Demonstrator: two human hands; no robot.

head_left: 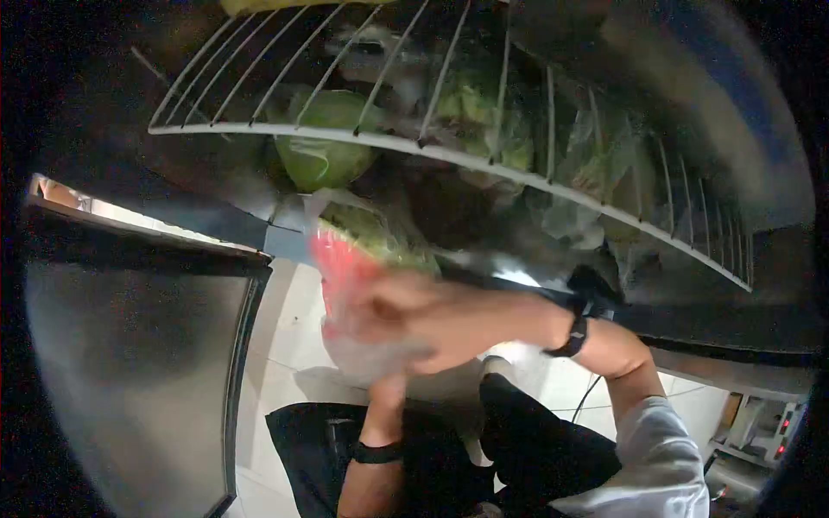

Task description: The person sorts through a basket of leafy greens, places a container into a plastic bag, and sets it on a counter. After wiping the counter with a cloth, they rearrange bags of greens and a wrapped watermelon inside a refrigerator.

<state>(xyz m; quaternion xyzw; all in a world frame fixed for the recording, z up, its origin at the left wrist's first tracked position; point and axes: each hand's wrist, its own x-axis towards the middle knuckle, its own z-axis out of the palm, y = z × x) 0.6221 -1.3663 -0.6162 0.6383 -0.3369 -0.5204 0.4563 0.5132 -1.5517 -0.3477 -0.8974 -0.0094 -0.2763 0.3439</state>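
Observation:
A cut piece of watermelon, red flesh and green rind showing, is in clear plastic at the front of a dark refrigerator compartment. My right hand reaches across from the right with its fingers curled on the wrapped piece; motion blurs them. From below, my left hand comes up against the underside of the plastic. Its fingers are mostly hidden behind the wrap and the right hand. Just behind the watermelon sits a round green item in plastic.
A white wire shelf spans the compartment above my hands. Bagged green vegetables lie behind its bars. The open refrigerator door stands at left. White floor tiles show below, and a device with red lights is at lower right.

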